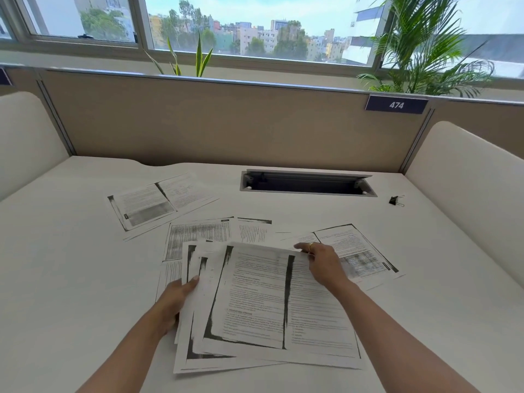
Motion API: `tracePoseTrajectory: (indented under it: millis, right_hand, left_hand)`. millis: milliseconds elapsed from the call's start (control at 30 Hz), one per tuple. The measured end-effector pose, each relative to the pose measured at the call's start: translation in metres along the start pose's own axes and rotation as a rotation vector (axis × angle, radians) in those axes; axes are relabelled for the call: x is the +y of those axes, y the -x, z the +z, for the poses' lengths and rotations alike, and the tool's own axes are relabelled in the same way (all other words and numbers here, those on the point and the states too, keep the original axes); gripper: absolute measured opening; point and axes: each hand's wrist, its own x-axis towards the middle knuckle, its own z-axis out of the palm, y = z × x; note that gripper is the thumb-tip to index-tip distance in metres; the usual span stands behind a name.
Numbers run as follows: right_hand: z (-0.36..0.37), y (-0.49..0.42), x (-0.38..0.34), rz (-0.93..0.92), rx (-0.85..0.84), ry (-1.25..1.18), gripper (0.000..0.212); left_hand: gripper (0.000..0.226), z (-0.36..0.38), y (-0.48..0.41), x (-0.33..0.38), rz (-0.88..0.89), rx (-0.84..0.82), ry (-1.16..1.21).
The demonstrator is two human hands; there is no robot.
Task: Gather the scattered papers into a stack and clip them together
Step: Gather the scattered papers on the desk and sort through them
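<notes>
A loose bundle of printed papers (255, 302) is lifted off the white desk (71, 265) in front of me. My left hand (173, 302) grips its left edge, thumb on top. My right hand (323, 265), with a ring on one finger, pinches the top right corner of the uppermost sheet. More sheets lie flat beyond: some (198, 234) under the bundle's far edge, one (365, 251) to the right under my right hand, and another (158, 202) farther off at the left. A black binder clip (396, 200) lies at the far right of the desk.
An open cable slot (307, 184) is set into the desk at the back. A beige partition (226, 123) with a plate marked 474 closes the far side. Cream side panels (467, 180) stand left and right. Plants and windows are behind.
</notes>
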Motion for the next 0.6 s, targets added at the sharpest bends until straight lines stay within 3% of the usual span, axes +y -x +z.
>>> tracePoseTrajectory:
  millis: [333,600]
  right_hand:
    - [0.021,-0.002,-0.030,-0.079,-0.012,-0.072,0.041]
    - [0.021,0.008,-0.025,-0.091,0.098,-0.094,0.036]
  left_hand:
    - [0.029,-0.001,0.001,-0.002,0.010,-0.059,0.008]
    - [0.034,-0.002,0.000,-0.006,0.037,-0.070,0.008]
